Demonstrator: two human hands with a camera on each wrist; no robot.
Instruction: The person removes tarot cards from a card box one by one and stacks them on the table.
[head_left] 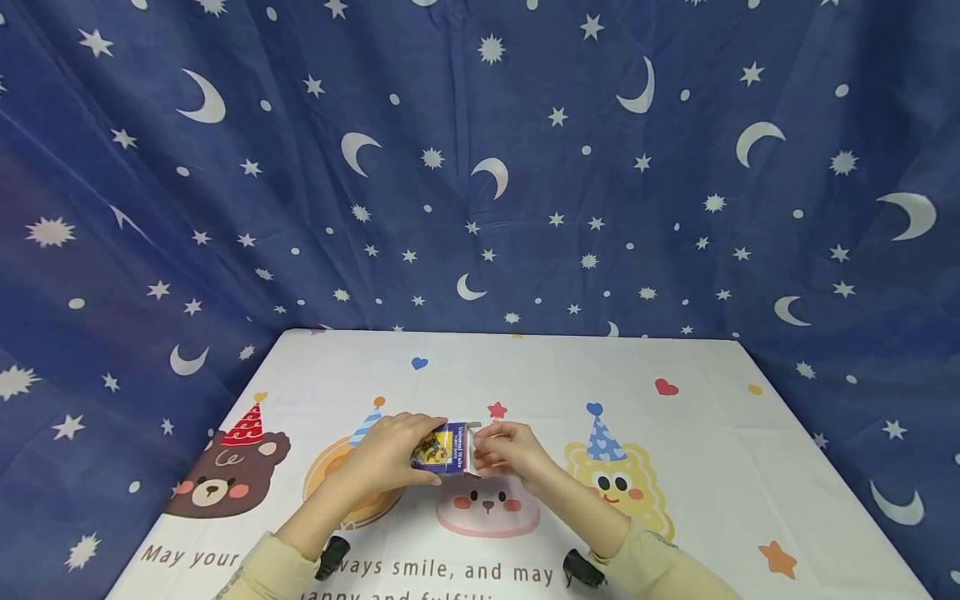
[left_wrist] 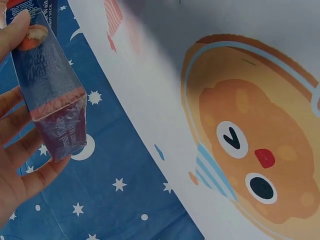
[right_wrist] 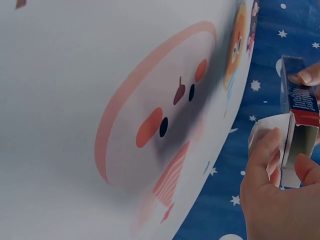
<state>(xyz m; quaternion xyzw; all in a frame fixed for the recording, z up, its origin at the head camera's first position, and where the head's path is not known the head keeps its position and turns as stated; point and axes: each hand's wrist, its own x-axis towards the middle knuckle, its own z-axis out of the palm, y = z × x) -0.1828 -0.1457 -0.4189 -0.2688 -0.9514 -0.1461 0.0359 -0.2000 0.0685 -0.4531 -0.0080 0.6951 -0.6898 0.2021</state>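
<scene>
A small dark blue card box (head_left: 437, 452), with "Universal Waite" printed along it and a yellow picture panel, is held above the table's middle. My left hand (head_left: 393, 454) grips its left end, thumb on one side and fingers on the other. In the left wrist view, the box (left_wrist: 50, 75) looks wrapped in shiny clear film. My right hand (head_left: 513, 454) is at the box's right end, which stands open in the right wrist view. There its fingers pinch the white inner side of the flap (right_wrist: 272, 124). What lies deep inside the box cannot be made out.
Below the hands is a white tablecloth (head_left: 720, 467) printed with cartoon faces and lettering. A blue curtain (head_left: 480, 167) with moons and stars hangs behind and beside the table. Black straps (head_left: 332, 557) sit near both wrists.
</scene>
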